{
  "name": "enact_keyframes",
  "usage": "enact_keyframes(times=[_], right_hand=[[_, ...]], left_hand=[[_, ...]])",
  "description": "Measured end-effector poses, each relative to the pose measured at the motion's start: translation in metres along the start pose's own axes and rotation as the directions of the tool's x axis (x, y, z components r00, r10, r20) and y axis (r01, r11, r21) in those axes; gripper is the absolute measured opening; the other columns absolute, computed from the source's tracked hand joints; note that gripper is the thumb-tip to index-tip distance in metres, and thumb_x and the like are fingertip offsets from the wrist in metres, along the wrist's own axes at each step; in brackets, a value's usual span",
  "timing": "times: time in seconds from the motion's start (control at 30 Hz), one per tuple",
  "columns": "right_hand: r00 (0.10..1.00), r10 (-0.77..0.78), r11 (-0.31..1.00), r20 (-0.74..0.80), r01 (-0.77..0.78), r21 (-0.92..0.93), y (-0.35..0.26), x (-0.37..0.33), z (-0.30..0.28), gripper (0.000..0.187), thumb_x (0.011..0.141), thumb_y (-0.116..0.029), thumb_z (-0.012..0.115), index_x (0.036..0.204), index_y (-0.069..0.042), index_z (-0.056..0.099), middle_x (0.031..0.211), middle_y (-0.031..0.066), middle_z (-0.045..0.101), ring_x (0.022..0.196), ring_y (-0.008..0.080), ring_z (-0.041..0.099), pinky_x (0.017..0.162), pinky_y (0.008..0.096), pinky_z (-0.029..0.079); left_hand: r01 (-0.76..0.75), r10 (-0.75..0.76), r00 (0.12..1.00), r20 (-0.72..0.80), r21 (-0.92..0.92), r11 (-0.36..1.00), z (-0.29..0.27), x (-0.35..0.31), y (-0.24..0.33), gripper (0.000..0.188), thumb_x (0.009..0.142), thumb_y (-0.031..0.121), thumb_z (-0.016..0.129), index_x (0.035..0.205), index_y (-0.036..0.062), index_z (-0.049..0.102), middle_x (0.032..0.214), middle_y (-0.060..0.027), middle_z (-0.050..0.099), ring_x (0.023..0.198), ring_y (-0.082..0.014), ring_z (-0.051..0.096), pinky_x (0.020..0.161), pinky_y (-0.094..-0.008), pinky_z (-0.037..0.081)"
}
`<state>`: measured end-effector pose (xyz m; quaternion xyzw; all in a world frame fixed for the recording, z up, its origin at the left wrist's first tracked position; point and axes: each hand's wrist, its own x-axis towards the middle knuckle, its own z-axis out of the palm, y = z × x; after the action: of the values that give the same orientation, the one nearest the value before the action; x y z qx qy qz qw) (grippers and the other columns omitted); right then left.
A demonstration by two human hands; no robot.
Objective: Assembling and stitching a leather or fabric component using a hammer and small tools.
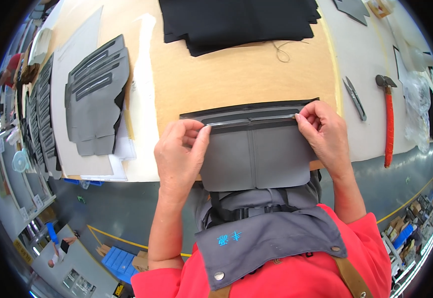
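A grey leather-like panel (281, 159) with a dark upper border and a seam down its middle lies at the table's near edge, its lower part overhanging toward my lap. Across its upper part runs a thin, shiny grey strip (250, 120), stretched nearly straight from hand to hand. My left hand (179, 151) pinches the strip's left end between thumb and fingertips. At the other end, my right hand (328, 134) pinches it the same way. Whether the strip touches the panel along its length I cannot tell.
Black cut pieces (236, 22) lie in a stack at the far side, a loose thread (282, 53) beside them. Slotted grey panels (97, 119) are piled to the left. Thread snips (355, 99) and a red-handled hammer (388, 124) rest at right, near clear plastic bags (417, 109).
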<state>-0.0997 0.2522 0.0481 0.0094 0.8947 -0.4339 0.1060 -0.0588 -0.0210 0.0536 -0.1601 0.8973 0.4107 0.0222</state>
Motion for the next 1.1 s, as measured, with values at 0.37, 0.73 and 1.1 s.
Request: enact_keyframes(times=[0.37,0.73,1.1], right_hand=[[0.998,-0.048,0.998,-0.028,0.046,-0.041,-0.004,-0.001,0.007,0.015,0.090,-0.011,0.077,0.090,-0.001,0.066,0.080,0.0052,0.061,0.064,0.0134,0.056,0.058,0.0283,0.047],[1.000,-0.011,1.000,-0.026,0.011,-0.018,-0.002,-0.001,0.007,0.010,0.091,-0.008,0.072,0.088,-0.001,0.065,0.078,0.0039,0.059,0.063,0.0115,0.053,0.059,0.0278,0.046],[1.000,-0.002,1.000,-0.031,0.001,-0.017,-0.001,0.001,0.006,0.009,0.089,-0.008,0.072,0.088,-0.002,0.065,0.078,0.0044,0.059,0.064,0.0120,0.055,0.060,0.0281,0.047]], left_hand=[[-0.022,0.023,1.000,-0.014,0.028,0.999,-0.002,0.003,-0.006,0.011,0.092,0.009,0.078,0.092,-0.0006,0.073,0.081,-0.0025,0.068,0.066,-0.0068,0.059,0.062,-0.0224,0.050],[0.009,-0.010,1.000,0.022,0.052,0.999,-0.004,0.003,0.000,0.011,0.090,0.011,0.078,0.090,0.0018,0.072,0.085,-0.0078,0.071,0.068,-0.0145,0.070,0.063,-0.0285,0.055],[0.118,-0.118,0.992,0.041,0.011,0.993,-0.007,0.007,-0.008,0.009,0.087,0.009,0.077,0.088,0.0015,0.073,0.078,-0.0045,0.072,0.063,-0.0112,0.066,0.063,-0.0265,0.053]])
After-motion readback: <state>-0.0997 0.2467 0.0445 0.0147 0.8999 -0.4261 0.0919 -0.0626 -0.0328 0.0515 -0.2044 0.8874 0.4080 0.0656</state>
